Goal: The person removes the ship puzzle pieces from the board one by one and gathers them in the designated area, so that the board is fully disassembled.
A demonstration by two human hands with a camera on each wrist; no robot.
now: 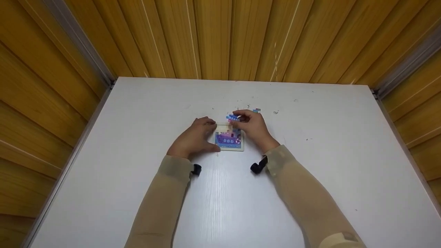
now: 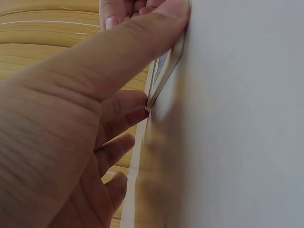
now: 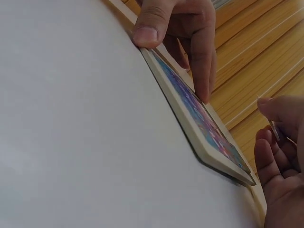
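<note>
A small jigsaw puzzle board (image 1: 229, 149) with a pale rim lies flat on the table, showing a purple ship in its lower part. Bare backing shows along its far side. My left hand (image 1: 196, 136) grips the board's left side, thumb at the near corner and fingers at the far one. Between thumb and fingers, my right hand (image 1: 253, 125) pinches a blue puzzle piece (image 1: 232, 118) above the board's far edge. In the right wrist view the piece (image 3: 274, 129) appears as a thin edge, apart from the board (image 3: 190, 128).
Another small puzzle piece (image 1: 257, 110) lies just beyond my right hand. The white table (image 1: 103, 172) carries small dark specks and marks. Yellow wood-look panels (image 1: 213, 41) stand behind it and at both sides.
</note>
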